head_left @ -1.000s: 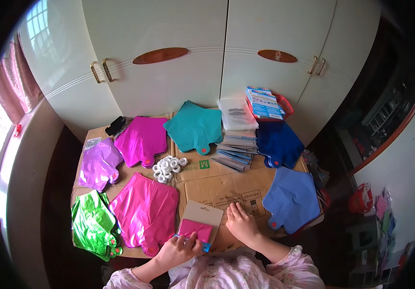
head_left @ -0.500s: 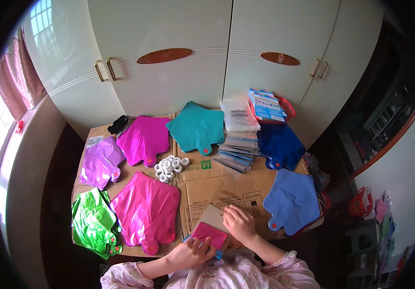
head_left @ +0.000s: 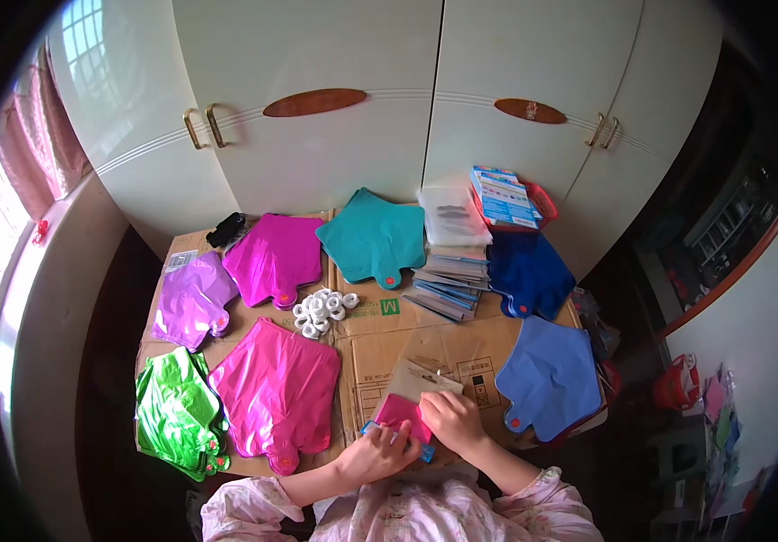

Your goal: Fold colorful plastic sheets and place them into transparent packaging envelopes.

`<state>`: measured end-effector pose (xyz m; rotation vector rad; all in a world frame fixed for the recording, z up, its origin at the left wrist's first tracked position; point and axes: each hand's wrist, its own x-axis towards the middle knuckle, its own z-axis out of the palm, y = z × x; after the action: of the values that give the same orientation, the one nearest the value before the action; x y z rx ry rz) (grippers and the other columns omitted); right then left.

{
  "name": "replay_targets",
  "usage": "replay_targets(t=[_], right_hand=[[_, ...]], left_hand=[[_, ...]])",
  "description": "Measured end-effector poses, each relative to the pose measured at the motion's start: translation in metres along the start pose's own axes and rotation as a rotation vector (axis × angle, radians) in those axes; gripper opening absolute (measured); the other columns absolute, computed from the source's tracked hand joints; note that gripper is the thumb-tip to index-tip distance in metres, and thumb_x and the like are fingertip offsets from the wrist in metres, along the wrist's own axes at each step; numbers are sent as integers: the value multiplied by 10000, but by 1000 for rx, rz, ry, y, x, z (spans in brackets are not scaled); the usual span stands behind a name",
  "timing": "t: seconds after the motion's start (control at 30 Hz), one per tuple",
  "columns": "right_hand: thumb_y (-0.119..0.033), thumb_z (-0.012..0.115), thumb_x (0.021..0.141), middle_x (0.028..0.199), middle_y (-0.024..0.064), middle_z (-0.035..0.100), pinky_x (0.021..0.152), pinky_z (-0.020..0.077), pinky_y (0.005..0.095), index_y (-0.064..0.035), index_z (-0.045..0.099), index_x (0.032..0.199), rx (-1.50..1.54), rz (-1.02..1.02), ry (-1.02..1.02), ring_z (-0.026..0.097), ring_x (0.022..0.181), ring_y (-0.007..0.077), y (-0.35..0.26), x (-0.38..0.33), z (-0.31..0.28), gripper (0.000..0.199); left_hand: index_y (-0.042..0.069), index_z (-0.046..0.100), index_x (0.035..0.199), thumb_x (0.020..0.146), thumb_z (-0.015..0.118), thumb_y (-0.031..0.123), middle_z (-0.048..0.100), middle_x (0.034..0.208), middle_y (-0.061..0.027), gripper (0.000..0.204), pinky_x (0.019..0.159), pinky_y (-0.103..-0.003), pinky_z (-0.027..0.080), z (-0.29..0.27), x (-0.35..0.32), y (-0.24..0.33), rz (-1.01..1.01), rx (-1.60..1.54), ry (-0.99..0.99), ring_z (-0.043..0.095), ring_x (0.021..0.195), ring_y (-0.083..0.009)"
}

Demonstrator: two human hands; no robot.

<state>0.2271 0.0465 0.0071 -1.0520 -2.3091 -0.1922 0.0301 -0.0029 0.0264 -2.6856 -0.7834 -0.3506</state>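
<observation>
Near the front edge of the cardboard (head_left: 375, 339), your left hand (head_left: 378, 452) grasps the folded pink foil (head_left: 395, 411) on its beige card (head_left: 414, 376), between the large pink stack (head_left: 276, 388) and light blue stack (head_left: 549, 379). Your right hand (head_left: 452, 421) curls against the foil's right side; whether it grips, I cannot tell.

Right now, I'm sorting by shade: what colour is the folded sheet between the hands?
The folded sheet is bright pink; the head view shows it best.
</observation>
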Motion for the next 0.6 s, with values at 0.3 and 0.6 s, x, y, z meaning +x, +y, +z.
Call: replay_targets(t=[0.3,0.6], right_hand=[[-109,673,741,1023,60,599,787,503,351,-36,632,843,97,81,-5,580,953,217,13,7,-7,131],[-64,560,891,1367,139,386,1040,344,358,-31,279,1375,1613,1218,443,426,1244,234,2,-25,3,560]], left_hand=[[109,544,1025,765,566,207,583,1116,-142,278,619,-285,495,9,11,-3,-68,2,63,552,766,-204],[104,560,1022,745,588,178,592,1133,-121,288,531,-243,506,9,11,2,-148,23,81,560,769,-168]])
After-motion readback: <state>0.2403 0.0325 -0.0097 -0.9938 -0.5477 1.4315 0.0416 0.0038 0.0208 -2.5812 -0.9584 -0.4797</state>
